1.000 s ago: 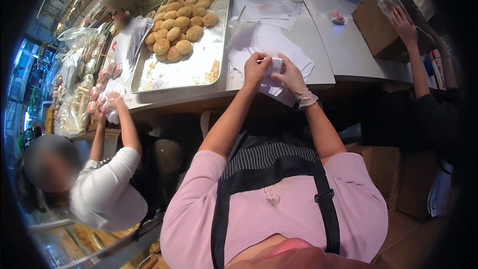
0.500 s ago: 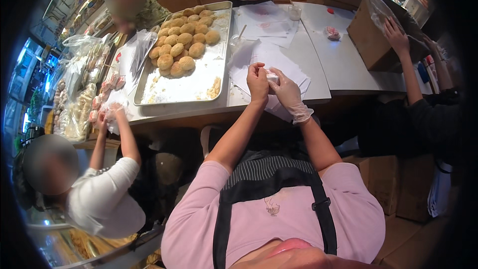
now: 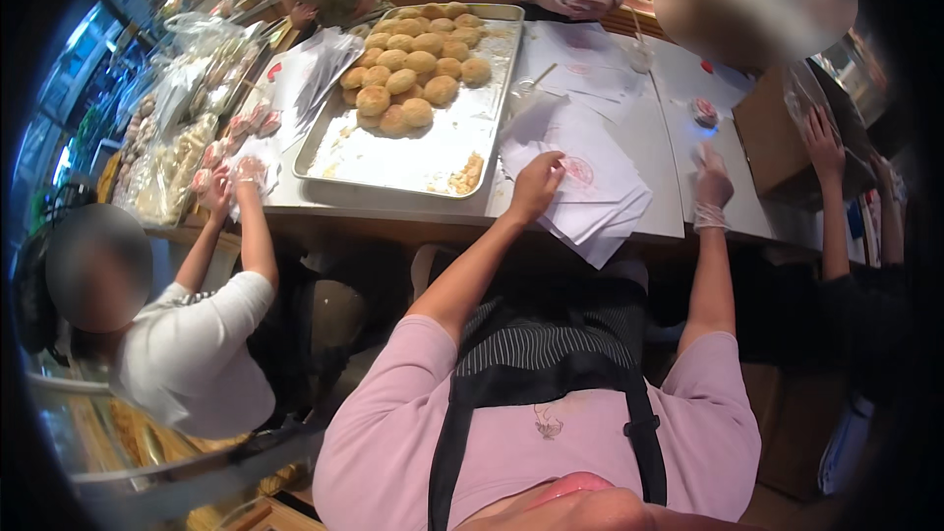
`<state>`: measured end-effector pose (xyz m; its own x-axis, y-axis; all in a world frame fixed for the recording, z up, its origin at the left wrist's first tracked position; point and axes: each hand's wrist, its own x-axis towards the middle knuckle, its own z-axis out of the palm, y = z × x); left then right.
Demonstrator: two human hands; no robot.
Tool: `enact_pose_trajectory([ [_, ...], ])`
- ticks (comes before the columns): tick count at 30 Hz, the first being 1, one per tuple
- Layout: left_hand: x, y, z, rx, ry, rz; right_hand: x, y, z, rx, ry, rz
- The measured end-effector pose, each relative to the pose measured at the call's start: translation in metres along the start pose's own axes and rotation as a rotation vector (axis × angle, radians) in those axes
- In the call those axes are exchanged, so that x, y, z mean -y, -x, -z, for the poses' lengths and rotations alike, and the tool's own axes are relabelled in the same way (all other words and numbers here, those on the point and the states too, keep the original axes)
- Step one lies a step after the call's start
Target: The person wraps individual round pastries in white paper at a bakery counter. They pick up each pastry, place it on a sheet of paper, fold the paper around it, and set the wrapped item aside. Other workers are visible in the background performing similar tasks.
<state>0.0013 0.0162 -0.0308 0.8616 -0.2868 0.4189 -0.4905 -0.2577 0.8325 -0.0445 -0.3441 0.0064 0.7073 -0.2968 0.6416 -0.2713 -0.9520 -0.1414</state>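
Observation:
My bare left hand (image 3: 537, 187) is at the left edge of a stack of white paper sheets (image 3: 600, 202) with a red print. Its fingers are curled, the fingertips pinched at the edge of the top sheet. My right hand (image 3: 714, 185), in a clear plastic glove, reaches forward on the right of the table. It points toward a small paper-wrapped piece with red print (image 3: 704, 112), just beyond the fingertips. Blur and the glove hide whether anything is in these fingers. Left of the stack, a metal tray (image 3: 393, 180) bears a pile of round golden pastries (image 3: 408, 64).
Wrapped pieces (image 3: 258, 122) and plastic bags (image 3: 187, 69) lie left. A cup with a stick (image 3: 526, 96) stands beside the tray. At right, a co-worker's hand (image 3: 824, 143) rests on a cardboard box (image 3: 772, 133). Other co-workers sit left and stand opposite.
My hands were together around a small white-wrapped thing and have parted. The left moved to the paper stack, the right out to the right. The head view shifted.

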Motion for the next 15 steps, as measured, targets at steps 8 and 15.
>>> enact_pose_trajectory([
  [8,-0.013,0.000,-0.007,0.052,0.111,0.003,-0.063,-0.006,-0.051,0.271,0.328,-0.129],
  [15,-0.005,0.003,-0.002,-0.019,0.152,0.006,0.228,-0.042,0.037,0.242,-0.624,0.367],
])
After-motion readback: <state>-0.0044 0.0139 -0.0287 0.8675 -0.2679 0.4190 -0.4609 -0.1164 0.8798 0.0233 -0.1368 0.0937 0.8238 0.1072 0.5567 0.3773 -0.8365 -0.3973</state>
